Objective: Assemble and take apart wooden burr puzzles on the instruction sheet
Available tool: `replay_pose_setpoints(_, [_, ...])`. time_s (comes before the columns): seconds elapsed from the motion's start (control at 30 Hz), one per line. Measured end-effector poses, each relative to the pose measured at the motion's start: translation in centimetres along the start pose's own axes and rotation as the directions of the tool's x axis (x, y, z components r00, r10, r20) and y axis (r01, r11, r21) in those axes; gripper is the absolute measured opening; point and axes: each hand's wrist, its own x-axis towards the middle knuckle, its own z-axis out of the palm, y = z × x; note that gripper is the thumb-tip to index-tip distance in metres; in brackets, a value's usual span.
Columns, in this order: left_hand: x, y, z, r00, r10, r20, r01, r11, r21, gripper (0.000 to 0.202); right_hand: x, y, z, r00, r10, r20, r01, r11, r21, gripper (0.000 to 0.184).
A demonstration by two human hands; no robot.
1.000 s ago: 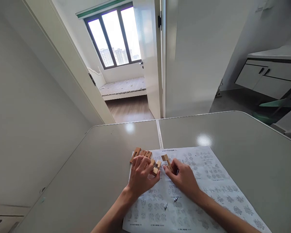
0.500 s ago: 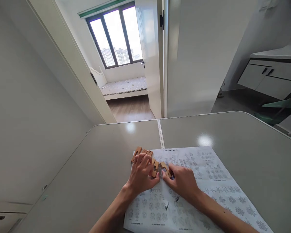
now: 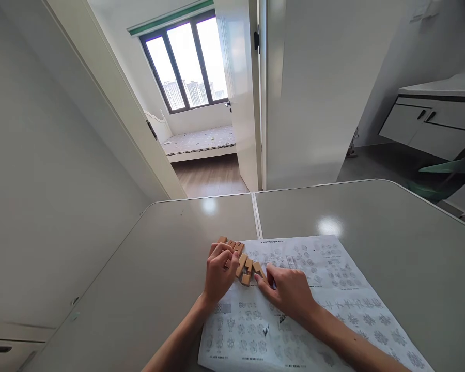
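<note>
Several small notched wooden blocks (image 3: 246, 267) lie on a printed sheet of diagrams (image 3: 313, 289) on a grey table (image 3: 372, 217). My left hand (image 3: 219, 274) is curled, fingers closed on a wooden piece at the left of the cluster. My right hand (image 3: 289, 289) rests on the sheet, its fingertips pinching a block at the right end of the cluster. More blocks (image 3: 232, 244) sit just beyond my left fingers, at the sheet's top left corner.
The table has a seam (image 3: 256, 217) down its middle and rounded far corners. A white wall is on the left, an open doorway (image 3: 201, 155) to a room with a window ahead, and cabinets (image 3: 430, 124) at the right.
My right hand brought its block leftward and down to join the cluster. My left hand curled tighter and drew back slightly; the pieces now sit closer together.
</note>
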Motion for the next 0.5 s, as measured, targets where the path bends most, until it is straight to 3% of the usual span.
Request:
replay_pose_setpoints(0.13, [0.1, 0.4, -0.4, 0.998, -0.07, 0.0, 0.07, 0.997, -0.037, 0.036, 0.1, 0.0, 0.1, 0.999, 0.039, -0.008, -0.038, 0.997, 0.06, 0.048])
replay_pose_setpoints(0.2, [0.2, 0.5, -0.6, 0.983, -0.185, 0.009, 0.185, 0.976, -0.119, 0.039, 0.2, 0.1, 0.1, 0.998, 0.066, -0.007, -0.064, 0.992, 0.107, 0.046])
replay_pose_setpoints(0.3, [0.2, 0.1, -0.9, 0.927, -0.373, 0.031, 0.367, 0.892, -0.265, 0.049, 0.4, 0.3, 0.0, 0.997, 0.07, 0.008, -0.071, 0.976, 0.204, 0.041])
replay_pose_setpoints(0.5, [0.5, -1.6, -1.8, 0.831, -0.555, -0.025, 0.504, 0.772, -0.388, 0.047, 0.5, 0.5, -0.4, 0.996, 0.04, 0.076, -0.065, 0.928, 0.366, 0.036])
